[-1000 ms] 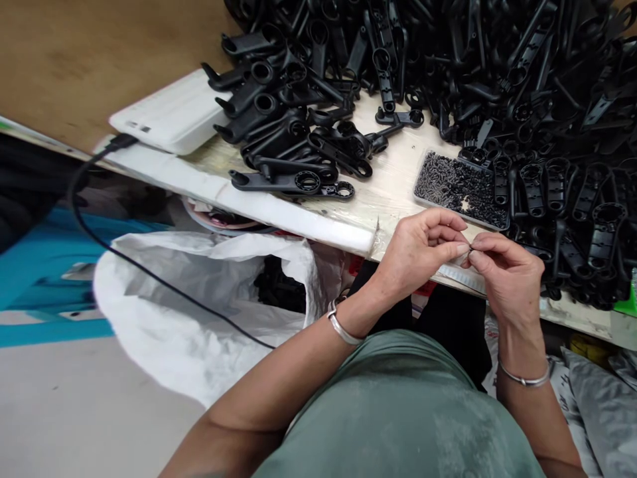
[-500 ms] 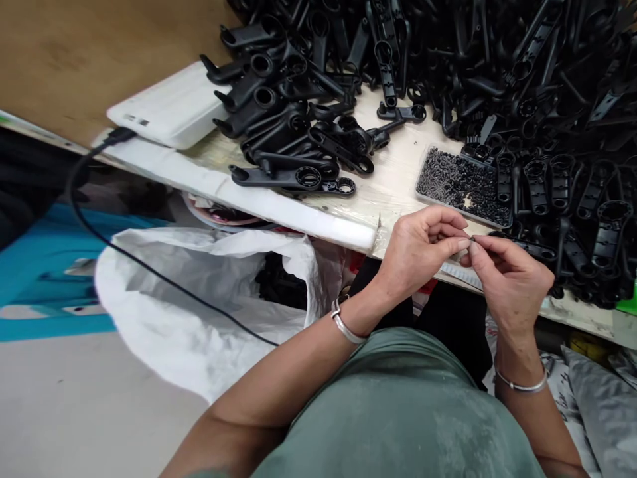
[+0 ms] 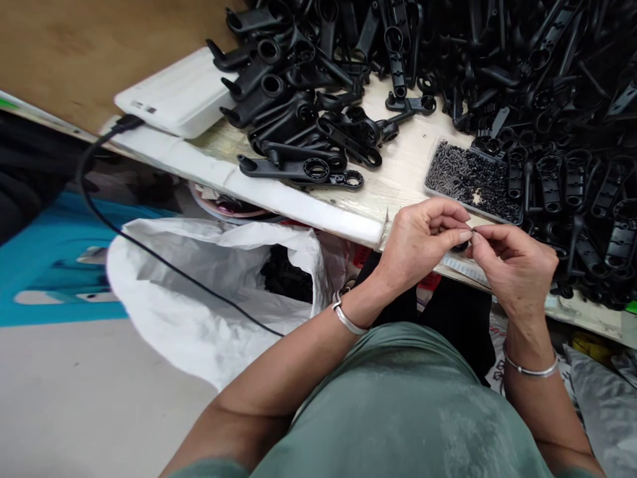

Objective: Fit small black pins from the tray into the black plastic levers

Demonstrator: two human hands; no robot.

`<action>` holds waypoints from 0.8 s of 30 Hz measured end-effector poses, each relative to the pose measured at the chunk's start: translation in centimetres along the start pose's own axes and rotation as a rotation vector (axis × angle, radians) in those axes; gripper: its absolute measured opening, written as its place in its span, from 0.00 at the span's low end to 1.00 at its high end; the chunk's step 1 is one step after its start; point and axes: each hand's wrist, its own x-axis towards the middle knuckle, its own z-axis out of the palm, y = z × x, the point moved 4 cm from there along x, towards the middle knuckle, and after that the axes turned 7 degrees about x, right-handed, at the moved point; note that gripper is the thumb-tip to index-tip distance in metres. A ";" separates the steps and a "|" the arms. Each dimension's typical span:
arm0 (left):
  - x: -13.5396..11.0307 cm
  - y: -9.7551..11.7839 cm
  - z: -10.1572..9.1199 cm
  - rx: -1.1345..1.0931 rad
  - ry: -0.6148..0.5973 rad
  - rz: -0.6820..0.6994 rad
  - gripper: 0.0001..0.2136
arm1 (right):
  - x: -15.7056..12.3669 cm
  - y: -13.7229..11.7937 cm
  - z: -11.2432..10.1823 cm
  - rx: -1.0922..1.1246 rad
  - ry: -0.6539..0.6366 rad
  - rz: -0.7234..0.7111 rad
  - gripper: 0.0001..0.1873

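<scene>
My left hand [image 3: 415,239] and my right hand [image 3: 520,269] meet at the fingertips above the table's front edge. Each is closed in a pinch of thumb and finger. What lies between the tips is too small and covered to name. A bit of a black part [image 3: 460,246] shows just below the left thumb; whether it is held I cannot tell. Right behind the hands is a clear shallow box [image 3: 430,162] of tiny dark pieces [image 3: 468,172]. Black plastic crank-shaped arms with ring ends [image 3: 550,179] lie close by to the right of it.
A big heap of similar black arms [image 3: 497,60] covers the back of the table [image 3: 405,149]. More arms [image 3: 283,167] lie to the left, near a white device [image 3: 174,99] with a black cable [image 3: 164,249]. Below the edge hangs an open white sack [image 3: 164,299] with black parts inside.
The view has shifted slightly, so the table's things sit a little further right. Both hands stay pinched together; the black part under the left thumb shows more plainly.
</scene>
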 end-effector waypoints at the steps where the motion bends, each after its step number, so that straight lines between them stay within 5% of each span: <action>1: -0.1 0.2 0.0 0.043 -0.018 0.012 0.07 | 0.0 0.2 0.0 0.019 0.005 0.024 0.05; 9: -1.3 3.0 -1.6 0.971 -0.056 0.372 0.06 | -0.8 2.1 -0.9 0.176 -0.018 0.205 0.03; 12: -1.0 2.5 -0.9 1.211 -0.165 0.385 0.05 | -1.4 2.7 -0.9 0.189 -0.002 0.264 0.04; 17: -0.2 1.0 1.1 1.422 -0.329 0.322 0.08 | -2.1 3.0 -0.5 0.210 0.019 0.336 0.05; 24: 0.1 0.2 1.3 1.367 -0.308 0.264 0.08 | -2.6 3.4 -0.3 0.211 0.010 0.335 0.06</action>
